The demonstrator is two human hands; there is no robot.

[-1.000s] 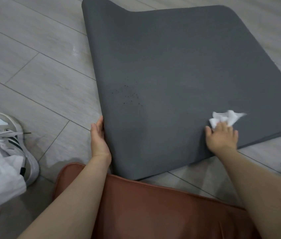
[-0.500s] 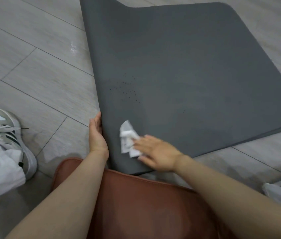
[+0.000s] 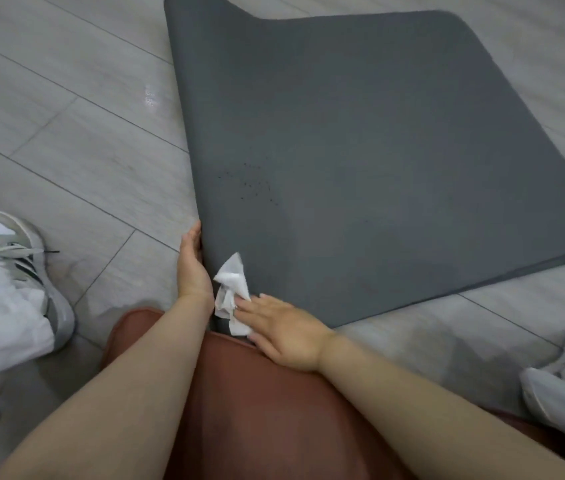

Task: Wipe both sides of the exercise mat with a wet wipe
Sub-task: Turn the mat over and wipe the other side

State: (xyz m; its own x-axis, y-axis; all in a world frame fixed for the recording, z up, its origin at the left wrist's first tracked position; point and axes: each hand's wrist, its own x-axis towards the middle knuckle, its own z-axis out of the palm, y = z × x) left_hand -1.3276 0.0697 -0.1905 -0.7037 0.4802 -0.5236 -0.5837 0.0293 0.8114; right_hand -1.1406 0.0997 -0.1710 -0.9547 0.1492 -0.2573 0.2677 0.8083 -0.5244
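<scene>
A person is sitting on a reddish-brown cushion [image 3: 274, 410], right hand [image 3: 284, 327] lying flat with straight fingers pressing a crumpled white wet wipe [image 3: 232, 292] onto the near left corner of the dark grey exercise mat [image 3: 378, 150]. Just left of the wipe, the left hand [image 3: 191, 268] is gripping the mat's left edge, thumb on top, fingers going underneath out of sight. Beyond both hands the mat is stretching away over the grey tile floor [image 3: 66, 116], dark specks [image 3: 253, 183] showing just ahead of the wipe, and a sneaker [image 3: 21, 258] is resting well left of the left hand.
</scene>
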